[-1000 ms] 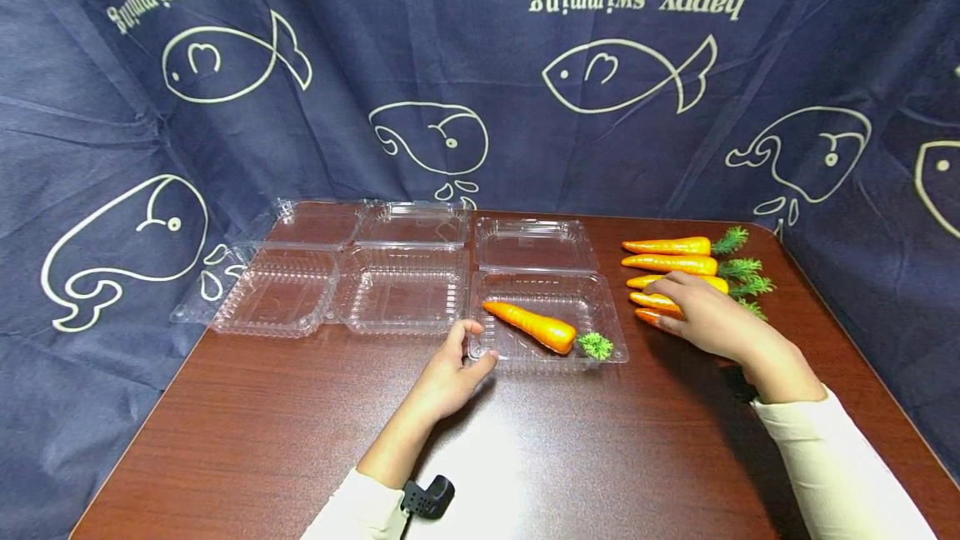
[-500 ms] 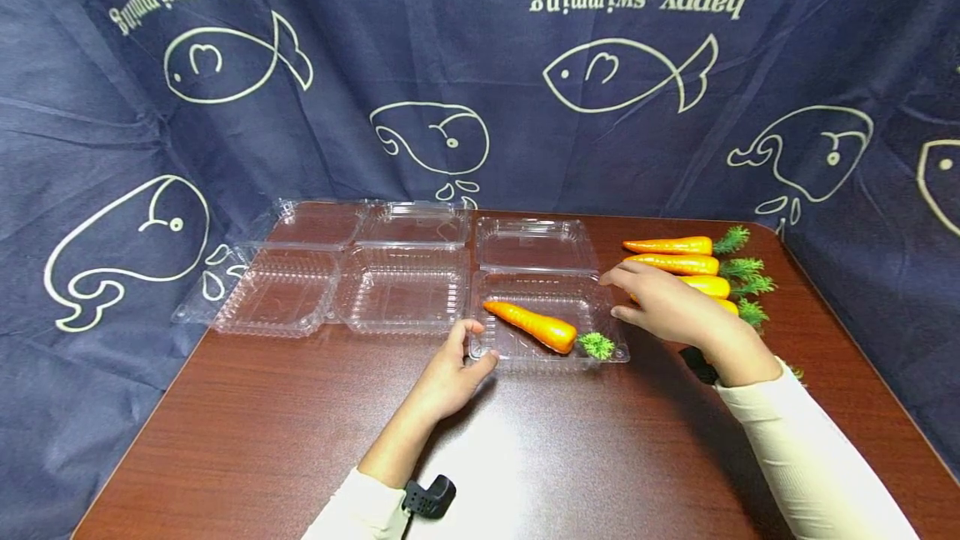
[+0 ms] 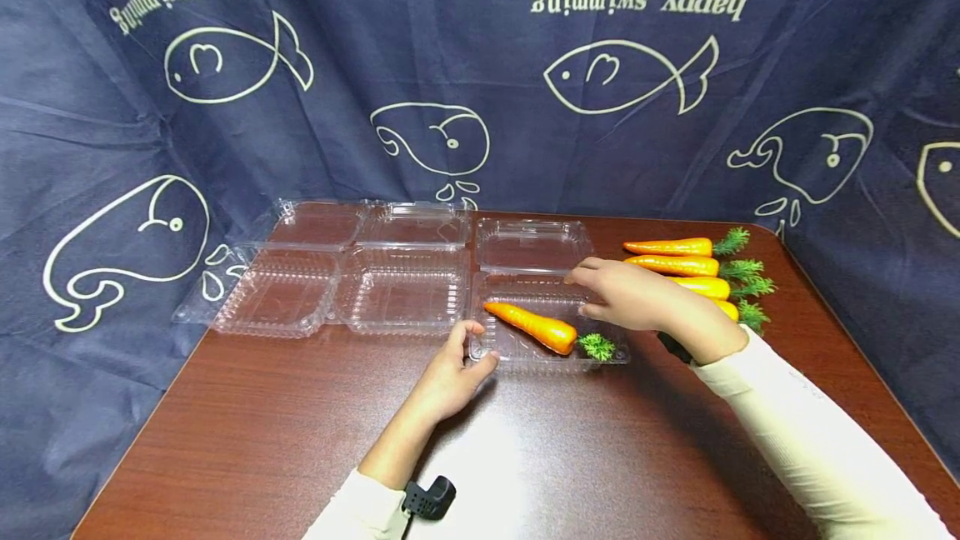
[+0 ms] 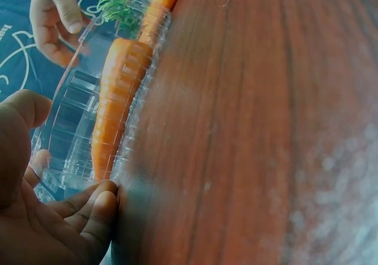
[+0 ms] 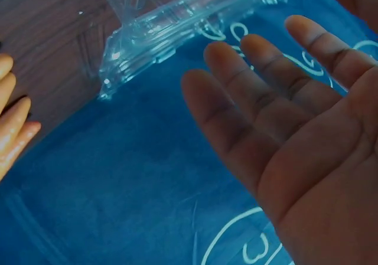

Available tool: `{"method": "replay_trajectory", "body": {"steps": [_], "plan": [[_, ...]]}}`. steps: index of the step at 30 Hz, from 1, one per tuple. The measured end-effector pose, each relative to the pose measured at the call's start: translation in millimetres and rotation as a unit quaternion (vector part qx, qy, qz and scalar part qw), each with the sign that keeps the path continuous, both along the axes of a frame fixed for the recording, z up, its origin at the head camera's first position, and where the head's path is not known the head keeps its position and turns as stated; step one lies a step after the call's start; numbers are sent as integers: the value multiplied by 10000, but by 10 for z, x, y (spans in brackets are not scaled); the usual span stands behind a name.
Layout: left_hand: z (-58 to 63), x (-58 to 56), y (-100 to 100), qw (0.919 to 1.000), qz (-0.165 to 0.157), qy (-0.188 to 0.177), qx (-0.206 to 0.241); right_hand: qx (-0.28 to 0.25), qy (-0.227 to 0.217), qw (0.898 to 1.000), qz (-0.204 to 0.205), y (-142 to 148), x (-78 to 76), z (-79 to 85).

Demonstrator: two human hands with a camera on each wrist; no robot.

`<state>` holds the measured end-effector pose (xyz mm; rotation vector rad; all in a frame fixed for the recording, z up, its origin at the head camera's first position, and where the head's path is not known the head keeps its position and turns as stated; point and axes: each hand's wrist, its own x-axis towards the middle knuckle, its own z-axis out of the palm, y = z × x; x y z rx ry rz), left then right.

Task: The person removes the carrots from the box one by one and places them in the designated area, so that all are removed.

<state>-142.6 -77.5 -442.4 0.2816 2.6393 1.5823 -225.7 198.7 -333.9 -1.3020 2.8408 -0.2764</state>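
Note:
My left hand (image 3: 446,377) grips the front left corner of a clear plastic clamshell container (image 3: 547,359), its thumb and fingers around that corner. One orange carrot (image 3: 534,327) with a green tuft lies slantwise inside; the left wrist view shows this carrot (image 4: 121,100) through the ribbed wall. Over the container's back right part hovers my right hand (image 3: 630,294). Its fingers (image 5: 224,64) are spread and loosely bent, with nothing between them. Several carrots (image 3: 667,247) lie in a row just right of the container, partly hidden by the right hand and sleeve.
Two more clear containers, one in the middle (image 3: 405,326) and one at the left (image 3: 273,327), stand with lids laid back. The right container's lid (image 3: 532,244) also lies back. A dark blue printed curtain (image 3: 480,48) hangs along the table's (image 3: 592,457) far edge.
My right hand has moved left from the row of carrots to above the right container. The left hand stays on the container's corner, and the carrot inside has not moved.

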Motion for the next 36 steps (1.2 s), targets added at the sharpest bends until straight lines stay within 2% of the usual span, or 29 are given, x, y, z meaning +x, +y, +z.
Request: {"method": "replay_trajectory", "body": {"steps": [12, 18, 23, 30, 36], "plan": [[-1, 2, -2, 10000, -2, -46, -8, 529, -191, 9983, 129, -201, -109, -14], [4, 4, -7, 10000, 58, -21, -41, 707, -634, 9949, 328, -349, -207, -37], [11, 10, -3, 9999, 67, -8, -94, 1019, -1061, 9883, 392, -460, -268, -71], [24, 9, 4, 9999, 49, -52, -114, 1195, -1341, 9825, 496, -561, -351, -114], [33, 7, 5, 9998, 46, -137, -148, 1266, -1907, 9728, 354, -607, -420, -150]]}}
